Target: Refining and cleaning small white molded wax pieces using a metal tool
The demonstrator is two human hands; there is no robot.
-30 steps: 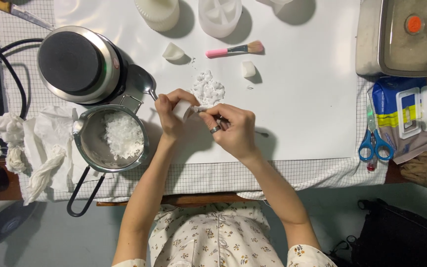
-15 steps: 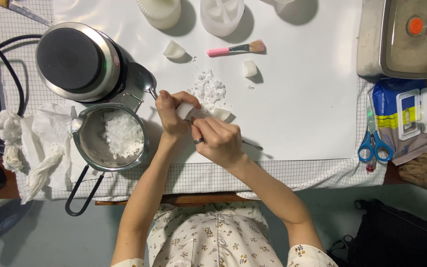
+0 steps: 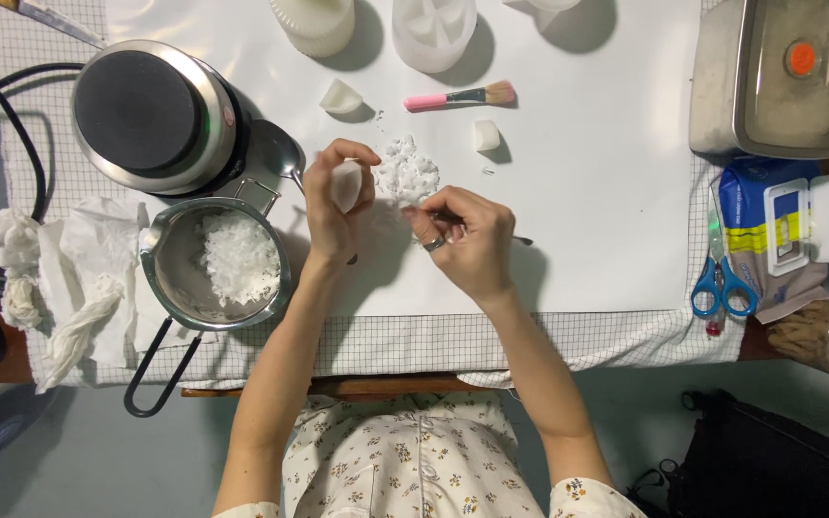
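My left hand [image 3: 330,216] grips a small white wax chunk [image 3: 345,182] between thumb and fingers, just left of a pile of white wax shavings [image 3: 407,174] on the white sheet [image 3: 597,211]. My right hand [image 3: 464,242], with a ring on one finger, is closed on a thin metal tool [image 3: 523,241] whose end sticks out to the right. Its fingertips sit at the lower edge of the shavings. The two hands are a little apart.
A small pot [image 3: 163,264] of white flakes stands left of my left hand, with a hot plate [image 3: 151,110] and a spoon [image 3: 280,149] behind it. A pink brush [image 3: 458,96], two wax pieces [image 3: 485,134], white moulds [image 3: 434,29], a steel box [image 3: 779,77], blue scissors [image 3: 722,288] and crumpled tissues [image 3: 79,278] lie around.
My hands, pressed together over the chunk before, have come apart. The left hand has raised the chunk beside the shavings and the right hand has shifted right.
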